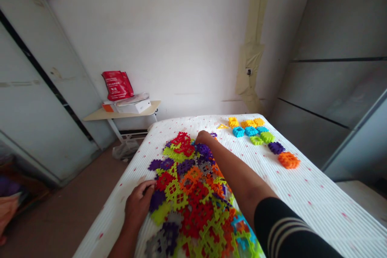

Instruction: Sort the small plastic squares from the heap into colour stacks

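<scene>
While big mixed pile of interlocking plastic tiles (193, 193) covers near bed (317, 193), few sorted stacks (260, 137) sit far right; most unsorted; right hand (203, 137) reaches pile's far edge, grip hidden; left hand (137, 205) rests flat, fingers loosely spread, at pile's left edge.

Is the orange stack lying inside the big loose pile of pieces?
No, the orange stack sits apart on the bed, right of the loose pile.

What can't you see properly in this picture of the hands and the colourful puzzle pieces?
- Right hand: head view; its fingers dip into the pile of pieces, so any grip is hidden.
- Left hand: fingertips tucked under the pile's edge.
- Pile's near end: cut off by the bottom edge and covered by the striped sleeve.
- Red bag: print too small to read.
</scene>
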The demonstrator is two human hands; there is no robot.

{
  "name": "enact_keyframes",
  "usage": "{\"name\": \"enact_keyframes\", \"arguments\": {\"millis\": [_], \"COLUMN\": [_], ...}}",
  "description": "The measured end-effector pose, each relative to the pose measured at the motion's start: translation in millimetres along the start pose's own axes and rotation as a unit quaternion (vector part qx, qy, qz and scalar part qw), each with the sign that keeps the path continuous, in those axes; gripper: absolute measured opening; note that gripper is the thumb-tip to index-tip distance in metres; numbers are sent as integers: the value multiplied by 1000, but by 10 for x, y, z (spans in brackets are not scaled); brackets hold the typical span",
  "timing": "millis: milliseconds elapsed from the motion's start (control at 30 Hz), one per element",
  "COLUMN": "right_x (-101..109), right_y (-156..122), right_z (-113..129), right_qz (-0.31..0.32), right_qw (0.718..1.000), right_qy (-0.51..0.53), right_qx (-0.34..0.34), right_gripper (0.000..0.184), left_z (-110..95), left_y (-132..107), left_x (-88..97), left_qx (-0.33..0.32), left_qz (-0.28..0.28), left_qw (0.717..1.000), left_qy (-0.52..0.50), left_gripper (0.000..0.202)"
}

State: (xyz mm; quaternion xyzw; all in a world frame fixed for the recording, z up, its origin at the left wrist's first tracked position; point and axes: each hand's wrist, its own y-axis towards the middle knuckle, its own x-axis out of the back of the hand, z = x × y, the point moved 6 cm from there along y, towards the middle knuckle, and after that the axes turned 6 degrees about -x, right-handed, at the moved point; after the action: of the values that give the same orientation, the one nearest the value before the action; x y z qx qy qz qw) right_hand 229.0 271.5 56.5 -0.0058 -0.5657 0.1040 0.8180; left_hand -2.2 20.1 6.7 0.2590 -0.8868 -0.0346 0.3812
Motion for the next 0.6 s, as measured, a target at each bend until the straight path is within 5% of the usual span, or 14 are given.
{"name": "enact_keyframes", "arguments": {"millis": [200,433,600], "right_x": [146,425,526], "right_y": [-117,-389,-602], "right_z": [-134,-529,-1023], "right_qz": [28,37,39], "right_qw": [987,945,923], "right_qy": [148,310,368], "right_qx": [58,99,102], "right_gripper": [15,17,22], "left_z": [11,-6,30], "left_y": [7,9,17], "left_x": [-3,6,3], "left_qx": [-5,-7,4], "left_qz": [-6,-4,-6], "left_qw": [1000,1000,1000], "left_qy": [-5,-7,10], "left_gripper": [37,38,38]}}
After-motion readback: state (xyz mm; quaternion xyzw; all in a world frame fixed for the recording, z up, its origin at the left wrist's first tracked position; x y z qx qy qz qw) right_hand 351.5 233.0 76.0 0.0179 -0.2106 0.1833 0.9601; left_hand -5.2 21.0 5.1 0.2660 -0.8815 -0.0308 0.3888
